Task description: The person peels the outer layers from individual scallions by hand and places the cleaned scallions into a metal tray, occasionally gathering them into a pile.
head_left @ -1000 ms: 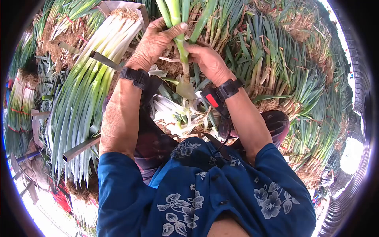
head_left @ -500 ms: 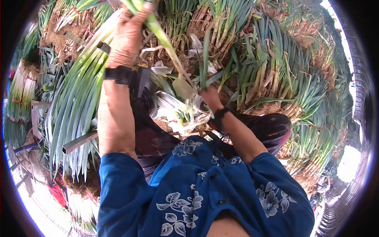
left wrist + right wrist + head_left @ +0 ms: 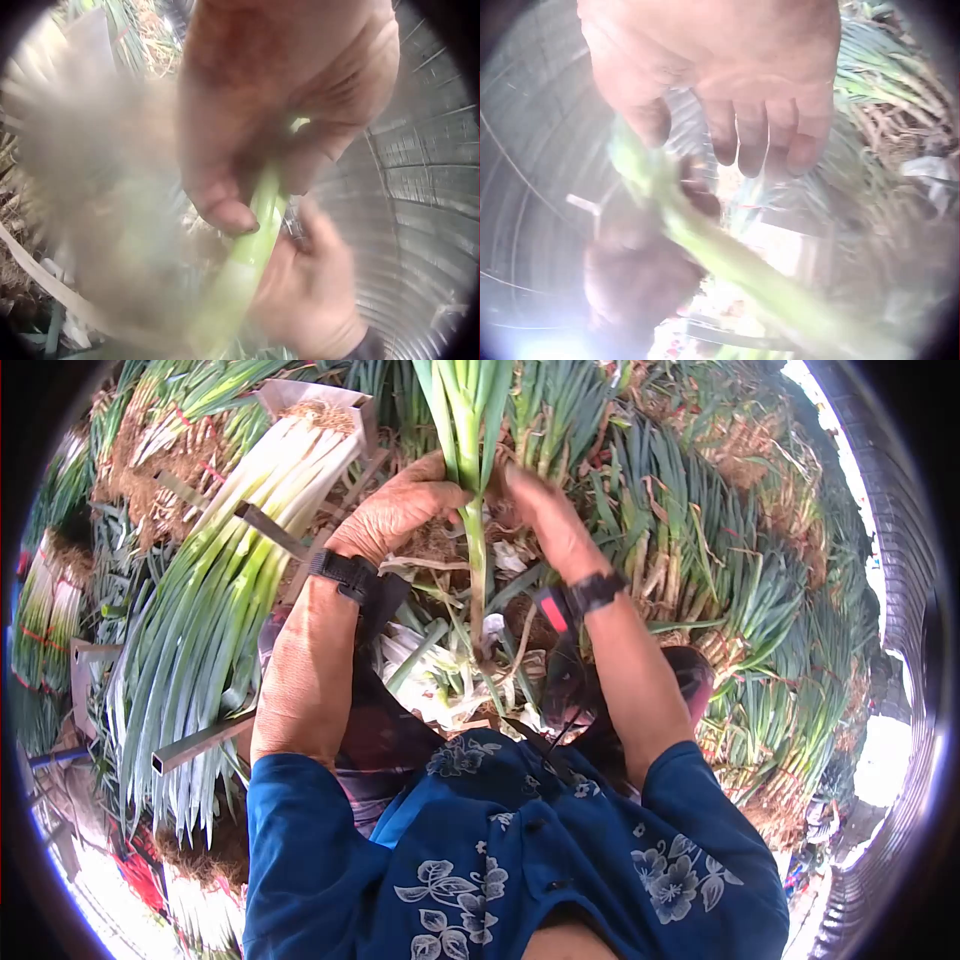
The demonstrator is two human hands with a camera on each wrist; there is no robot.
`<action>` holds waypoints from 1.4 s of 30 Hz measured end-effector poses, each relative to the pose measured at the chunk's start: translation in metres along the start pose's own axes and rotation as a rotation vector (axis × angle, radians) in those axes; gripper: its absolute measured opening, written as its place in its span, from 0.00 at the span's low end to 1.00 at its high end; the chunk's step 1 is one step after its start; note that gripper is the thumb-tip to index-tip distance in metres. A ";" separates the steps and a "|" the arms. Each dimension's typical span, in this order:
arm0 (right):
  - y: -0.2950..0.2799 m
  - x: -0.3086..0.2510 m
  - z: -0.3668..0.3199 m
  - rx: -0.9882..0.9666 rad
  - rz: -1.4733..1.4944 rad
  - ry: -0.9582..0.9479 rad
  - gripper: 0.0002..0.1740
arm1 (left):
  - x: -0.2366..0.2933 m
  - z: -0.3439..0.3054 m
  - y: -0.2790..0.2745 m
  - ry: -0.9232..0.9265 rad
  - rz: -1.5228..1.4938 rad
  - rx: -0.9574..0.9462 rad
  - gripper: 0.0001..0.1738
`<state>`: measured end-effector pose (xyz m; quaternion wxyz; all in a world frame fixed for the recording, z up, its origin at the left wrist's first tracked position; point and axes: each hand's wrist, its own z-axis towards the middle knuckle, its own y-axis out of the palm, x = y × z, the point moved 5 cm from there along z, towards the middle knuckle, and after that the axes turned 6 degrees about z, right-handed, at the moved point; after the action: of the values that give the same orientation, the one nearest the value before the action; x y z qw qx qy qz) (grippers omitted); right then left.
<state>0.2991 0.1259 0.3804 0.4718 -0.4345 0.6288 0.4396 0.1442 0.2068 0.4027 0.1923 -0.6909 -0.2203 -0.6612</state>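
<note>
Head view, upper centre: I see the left hand (image 3: 395, 510) pinch a green onion (image 3: 476, 555) below its leaves (image 3: 464, 422), keeping it upright. Left wrist view, centre: curled fingers (image 3: 229, 214) steady it. Right wrist view, top: the right hand (image 3: 727, 64), open, supports nothing.

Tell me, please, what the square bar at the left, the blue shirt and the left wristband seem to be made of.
Square bar: probably metal, smooth grey; its open end shows a hollow, thin-walled tube.
Blue shirt: matte cloth with pale flowers, falling in soft folds; fibre unclear.
Left wristband: black, flexible-looking, perhaps webbing or rubber; it curves round the wrist.
</note>
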 end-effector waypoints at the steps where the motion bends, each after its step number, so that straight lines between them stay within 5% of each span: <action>1: 0.001 -0.020 0.005 0.004 0.026 -0.072 0.31 | -0.015 0.006 0.005 -0.056 -0.047 -0.040 0.18; 3: 0.004 -0.038 0.001 0.006 -0.063 -0.092 0.24 | -0.015 0.008 0.021 -0.046 0.030 -0.106 0.23; 6: -0.005 -0.033 -0.008 -0.042 0.181 0.007 0.19 | -0.016 0.007 0.037 -0.069 0.063 -0.145 0.21; 13: -0.054 -0.027 -0.024 0.127 0.242 -0.184 0.16 | -0.032 0.024 0.082 -0.222 -0.016 -0.198 0.23; 16: -0.065 -0.016 -0.028 0.088 0.239 -0.029 0.19 | -0.036 0.033 0.096 -0.197 0.065 -0.112 0.20; 21: -0.080 -0.007 -0.023 0.172 0.235 -0.129 0.17 | -0.052 0.049 0.110 -0.186 0.143 -0.108 0.17; 26: -0.089 -0.014 -0.014 0.177 0.331 -0.227 0.15 | -0.045 0.058 0.115 -0.095 -0.010 -0.055 0.15; 42: -0.113 -0.027 -0.011 -0.022 0.635 -0.327 0.17 | -0.053 0.056 0.125 -0.329 -0.624 -0.082 0.20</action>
<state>0.4098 0.0927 0.3929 0.4015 -0.1465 0.6437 0.6348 0.2589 0.1312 0.3504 -0.0850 -0.6949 -0.4219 -0.5762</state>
